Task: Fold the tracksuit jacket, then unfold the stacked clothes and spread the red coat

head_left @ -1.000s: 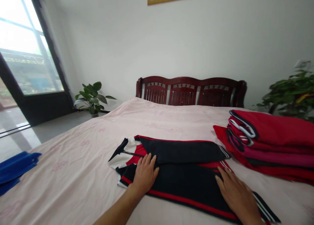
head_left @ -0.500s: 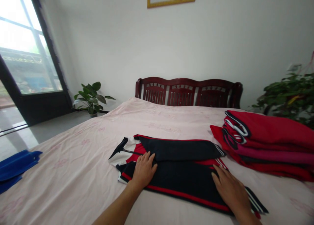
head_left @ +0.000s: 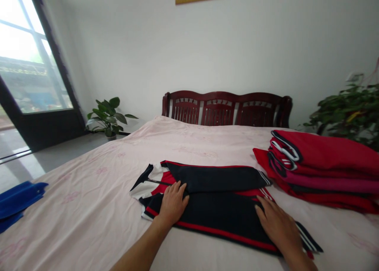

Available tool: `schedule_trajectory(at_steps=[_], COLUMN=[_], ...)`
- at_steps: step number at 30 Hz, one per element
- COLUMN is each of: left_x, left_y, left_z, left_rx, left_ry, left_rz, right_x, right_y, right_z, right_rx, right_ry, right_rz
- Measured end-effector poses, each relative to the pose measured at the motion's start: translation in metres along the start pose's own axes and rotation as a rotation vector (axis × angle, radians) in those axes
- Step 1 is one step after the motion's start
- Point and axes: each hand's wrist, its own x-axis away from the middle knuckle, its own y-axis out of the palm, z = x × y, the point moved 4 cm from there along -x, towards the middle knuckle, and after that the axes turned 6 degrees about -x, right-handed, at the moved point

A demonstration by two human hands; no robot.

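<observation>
A dark navy, red and white zip jacket [head_left: 219,208] lies on the bed with its sleeves folded inward over the body. Its white and navy collar points left, and striped cuffs and hem are at the right. My left hand [head_left: 173,202] rests flat on the jacket near the collar end, fingers extended. Toward the hem, my right hand [head_left: 276,223] also lies palm down on the cloth with its fingers stretched out. Neither hand grasps the fabric. Part of the hem is hidden under my right hand and wrist.
A pile of folded red and magenta clothes [head_left: 322,164] sits at the right. Blue cloth [head_left: 20,202] lies at the left edge of the pink bedsheet [head_left: 97,208]. Behind the bed stand a dark wooden bench back [head_left: 227,109] and a potted plant [head_left: 108,117].
Both hands stay in nearly the same spots on the jacket. The whole view has shifted slightly; the jacket's folds look unchanged.
</observation>
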Motion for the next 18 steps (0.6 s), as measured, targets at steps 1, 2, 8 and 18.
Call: schedule_trajectory(at_steps=[1,2,8,18], left_x=[0.000,0.000,-0.001,-0.001], left_y=[0.000,0.000,0.003,-0.006], left_z=[0.000,0.000,-0.005,-0.009], left_rx=[0.001,0.003,0.047,0.069], left_ry=[0.001,0.002,-0.009,-0.079], left_rz=[0.000,0.000,0.027,0.046], right_x=[0.000,0.000,0.003,0.010], right_y=[0.000,-0.001,-0.004,-0.025], right_z=[0.000,-0.001,-0.004,0.016], right_rx=[-0.002,-0.002,-0.008,0.023], right_ry=[0.001,0.004,0.014,0.230], right_rz=[-0.001,-0.001,0.021,0.112])
